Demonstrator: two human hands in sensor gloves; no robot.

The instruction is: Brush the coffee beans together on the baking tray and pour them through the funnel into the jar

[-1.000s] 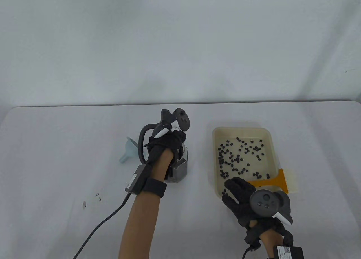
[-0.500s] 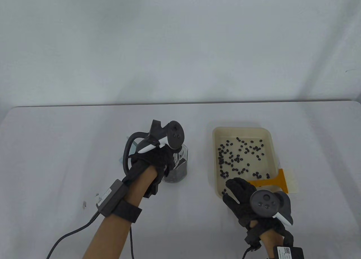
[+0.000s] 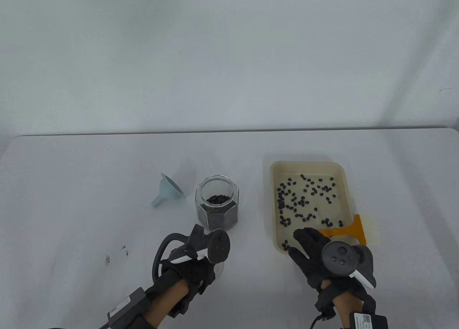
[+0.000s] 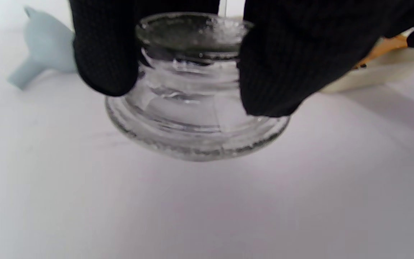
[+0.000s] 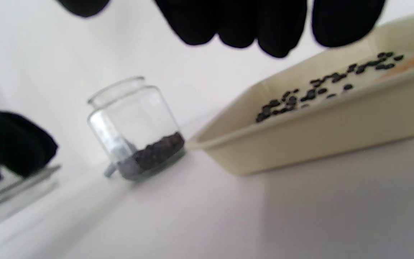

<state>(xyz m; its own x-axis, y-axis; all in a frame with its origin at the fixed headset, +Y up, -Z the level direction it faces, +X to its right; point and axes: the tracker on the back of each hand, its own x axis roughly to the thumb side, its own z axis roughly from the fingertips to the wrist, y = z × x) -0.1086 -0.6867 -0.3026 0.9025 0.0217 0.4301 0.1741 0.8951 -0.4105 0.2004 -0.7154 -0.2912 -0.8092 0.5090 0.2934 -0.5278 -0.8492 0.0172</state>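
Note:
The glass jar [image 3: 217, 207] stands without its lid, a layer of coffee beans in its bottom. My left hand [image 3: 211, 268] is in front of it, near the table's front edge, and pinches the glass lid [image 4: 196, 90] low over the table. A pale blue funnel [image 3: 168, 191] lies on its side left of the jar. The cream baking tray [image 3: 304, 164] at the right holds scattered coffee beans [image 3: 304, 200]. My right hand [image 3: 308, 243] hovers at the tray's near corner with relaxed fingers and holds nothing. An orange brush [image 3: 344, 231] lies by that corner, partly hidden by the hand.
A few dark specks [image 3: 124, 250] lie on the white table left of my left hand. The table's far edge runs along a plain white wall. Cables trail from both wrists toward the front edge.
My left hand has lifted the lid off the jar and drawn it back toward the front edge, uncovering the jar and the funnel. My right hand has barely moved.

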